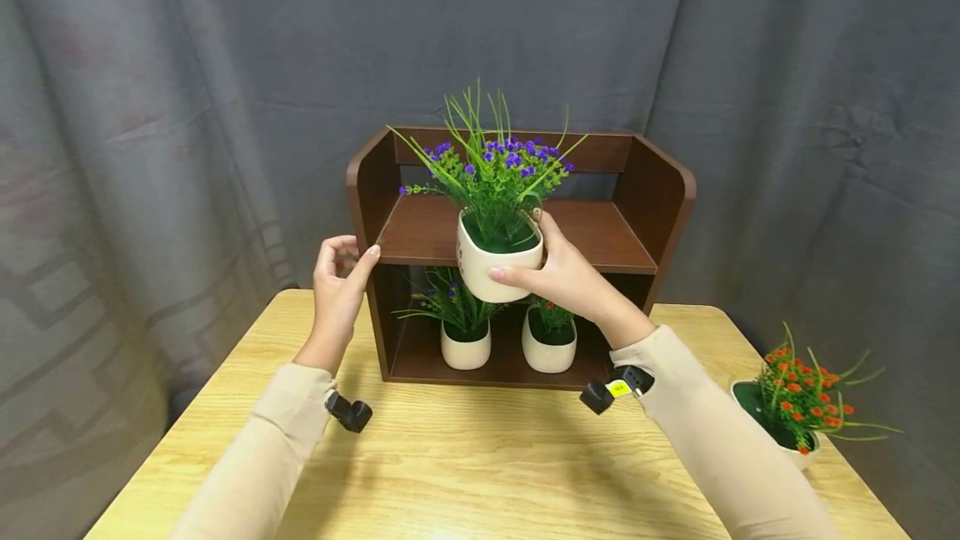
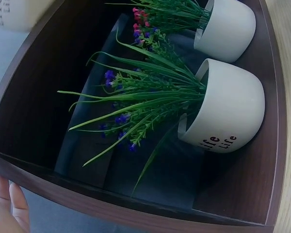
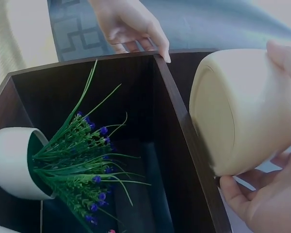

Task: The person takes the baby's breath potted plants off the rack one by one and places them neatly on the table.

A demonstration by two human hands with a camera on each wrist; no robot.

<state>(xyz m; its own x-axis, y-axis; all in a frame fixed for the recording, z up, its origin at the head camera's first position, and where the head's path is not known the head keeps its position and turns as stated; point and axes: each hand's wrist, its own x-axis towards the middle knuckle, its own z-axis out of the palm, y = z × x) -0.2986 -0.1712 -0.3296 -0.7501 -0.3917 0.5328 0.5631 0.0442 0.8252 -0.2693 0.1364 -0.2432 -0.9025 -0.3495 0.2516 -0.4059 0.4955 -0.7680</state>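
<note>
My right hand [image 1: 573, 273] grips a white flower pot [image 1: 498, 269] with purple flowers and long green blades, thumb on its front and fingers round its far side. The pot is held upright at the front of the upper board of a dark brown two-tier shelf [image 1: 675, 215]; its bare underside faces the right wrist view. My left hand [image 1: 341, 290] holds the shelf's left side panel, thumb at the front edge and fingers along the outer face. On the lower tier stand a purple-flowered pot [image 2: 233, 104] marked "Life" and a red-flowered pot [image 1: 550, 348].
A white pot with orange-red flowers [image 1: 806, 398] stands at the right edge of the wooden table [image 1: 465, 457]. Behind the shelf hangs a grey curtain [image 1: 525, 32]. Raised side panels and a back rail bound the upper tier.
</note>
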